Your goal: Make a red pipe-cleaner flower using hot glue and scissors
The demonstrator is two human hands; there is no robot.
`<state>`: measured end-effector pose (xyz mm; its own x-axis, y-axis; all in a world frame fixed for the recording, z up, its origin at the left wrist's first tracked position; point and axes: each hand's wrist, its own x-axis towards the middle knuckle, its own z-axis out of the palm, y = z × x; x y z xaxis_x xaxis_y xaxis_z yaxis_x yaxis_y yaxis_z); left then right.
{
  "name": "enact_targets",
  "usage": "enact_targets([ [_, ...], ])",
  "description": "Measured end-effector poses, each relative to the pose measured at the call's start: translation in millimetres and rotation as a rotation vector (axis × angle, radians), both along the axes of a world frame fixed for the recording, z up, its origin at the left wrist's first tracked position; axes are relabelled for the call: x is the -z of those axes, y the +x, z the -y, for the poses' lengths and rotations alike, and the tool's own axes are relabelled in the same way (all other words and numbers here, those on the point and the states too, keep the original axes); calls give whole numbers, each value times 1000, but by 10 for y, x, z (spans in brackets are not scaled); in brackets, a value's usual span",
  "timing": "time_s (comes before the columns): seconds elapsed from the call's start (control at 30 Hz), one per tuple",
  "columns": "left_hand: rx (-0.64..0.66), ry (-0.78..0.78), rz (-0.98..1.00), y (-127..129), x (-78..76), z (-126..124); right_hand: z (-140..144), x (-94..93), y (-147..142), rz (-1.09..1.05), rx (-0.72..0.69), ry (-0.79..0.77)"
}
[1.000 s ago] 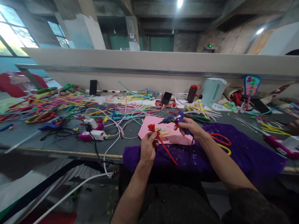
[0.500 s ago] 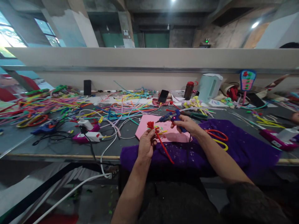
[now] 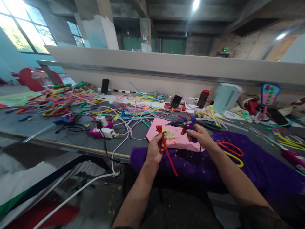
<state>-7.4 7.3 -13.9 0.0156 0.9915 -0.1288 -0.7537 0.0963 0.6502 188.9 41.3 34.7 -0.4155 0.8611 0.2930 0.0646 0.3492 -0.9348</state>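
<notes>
My left hand is closed in a pinch on a red pipe cleaner, bunched into a small tuft at its top, with a long tail hanging down to the right. My right hand grips a blue hot glue gun, its nozzle pointing left, a little above and to the right of the red tuft and apart from it. A small red light glows on the gun. Beneath both lies a pink sheet with yellow and red snippets on it. A purple cloth covers the table edge below.
Loose coloured pipe cleaners spread over the table's back and left. A power strip with white cables stands left of the sheet. Toward the back right are a brown bottle, a pale kettle and a phone. Scissors lie on the cloth.
The camera view has turned left and tilted. The glue gun's nozzle has drawn slightly away from the red tuft and points more level. Both hands keep their hold.
</notes>
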Motion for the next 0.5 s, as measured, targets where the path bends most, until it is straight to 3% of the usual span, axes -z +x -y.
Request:
enact_targets([
  [0.5, 21, 39, 47, 7, 43, -20, 178, 138, -82, 217, 118, 134],
])
